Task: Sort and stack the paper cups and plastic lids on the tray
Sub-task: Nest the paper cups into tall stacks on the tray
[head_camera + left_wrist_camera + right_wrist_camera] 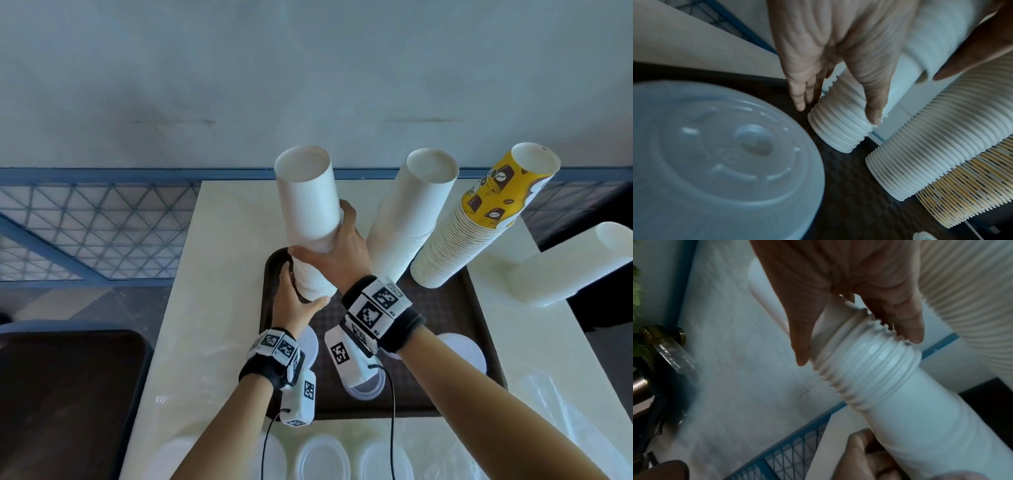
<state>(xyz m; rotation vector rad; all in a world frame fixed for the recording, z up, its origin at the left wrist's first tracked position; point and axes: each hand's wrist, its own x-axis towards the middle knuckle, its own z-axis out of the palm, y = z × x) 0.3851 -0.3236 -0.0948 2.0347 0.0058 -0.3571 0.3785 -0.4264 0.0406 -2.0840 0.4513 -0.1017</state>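
A tall narrow stack of white paper cups (305,192) stands at the back left of the brown tray (455,377), leaning slightly. My left hand (303,294) grips its base, thumb in front and fingers behind; the left wrist view shows the left hand (836,113) around the ribbed rims (838,129). My right hand (329,240) grips the stack at mid height, and the right wrist view shows the right hand (859,348) on the rims (865,369). Plastic lids (466,353) lie at the tray's front.
A wider white cup stack (411,219) and a stack topped by a yellow printed cup (479,226) stand on the tray to the right. Another white stack (575,267) lies on the table. Loose lids (322,459) line the near table edge. A second dark tray (68,394) sits left.
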